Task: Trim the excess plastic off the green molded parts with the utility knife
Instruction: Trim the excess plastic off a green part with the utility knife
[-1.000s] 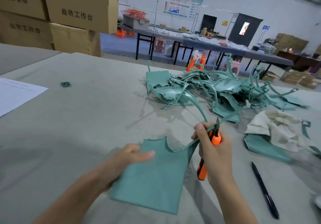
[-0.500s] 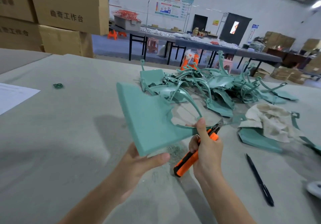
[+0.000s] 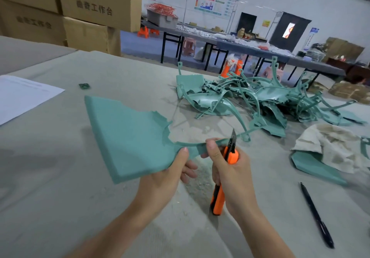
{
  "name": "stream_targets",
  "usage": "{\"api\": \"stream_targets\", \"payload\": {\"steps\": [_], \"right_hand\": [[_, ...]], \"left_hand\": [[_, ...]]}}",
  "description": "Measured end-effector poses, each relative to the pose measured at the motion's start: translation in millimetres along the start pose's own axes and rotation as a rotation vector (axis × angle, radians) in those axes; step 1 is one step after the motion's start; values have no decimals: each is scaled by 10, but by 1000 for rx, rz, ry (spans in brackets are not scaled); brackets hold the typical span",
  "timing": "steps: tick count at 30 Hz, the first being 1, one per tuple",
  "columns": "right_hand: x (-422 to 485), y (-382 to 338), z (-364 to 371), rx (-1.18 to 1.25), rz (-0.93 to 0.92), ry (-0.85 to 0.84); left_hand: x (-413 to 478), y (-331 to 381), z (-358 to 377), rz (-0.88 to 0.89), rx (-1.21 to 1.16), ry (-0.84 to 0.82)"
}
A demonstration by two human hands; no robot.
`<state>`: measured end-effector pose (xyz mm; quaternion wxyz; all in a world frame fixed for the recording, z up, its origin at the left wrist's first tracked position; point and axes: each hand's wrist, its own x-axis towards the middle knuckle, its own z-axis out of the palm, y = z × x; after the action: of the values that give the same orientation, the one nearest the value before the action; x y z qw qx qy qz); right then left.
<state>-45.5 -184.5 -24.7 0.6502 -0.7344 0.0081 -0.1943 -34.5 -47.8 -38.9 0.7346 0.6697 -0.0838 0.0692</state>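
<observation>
Hands close together, the left hand [image 3: 166, 179] has slid up the green molded part [image 3: 128, 137] to pinch it beside the thin excess strip [image 3: 200, 144], while the right hand [image 3: 230, 177], clasping the utility knife [image 3: 232, 155], now stands the blade against that strip, seemingly ready to sever it above the shaving-dusted grey counter [image 3: 60, 177], with trimmed scraps [image 3: 250, 101] heaped beyond the hands in a workshop hall.
</observation>
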Motion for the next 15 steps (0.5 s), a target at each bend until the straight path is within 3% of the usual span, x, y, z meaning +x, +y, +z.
{"api": "stream_targets", "payload": {"steps": [7,15], "right_hand": [[3,39,-65,-180,67,-94],[-16,59,-113,-257,-13,-151]], "left_hand": [[118,62,20,58,-111,147],[135,-59,-14,-56,-101,115]]}}
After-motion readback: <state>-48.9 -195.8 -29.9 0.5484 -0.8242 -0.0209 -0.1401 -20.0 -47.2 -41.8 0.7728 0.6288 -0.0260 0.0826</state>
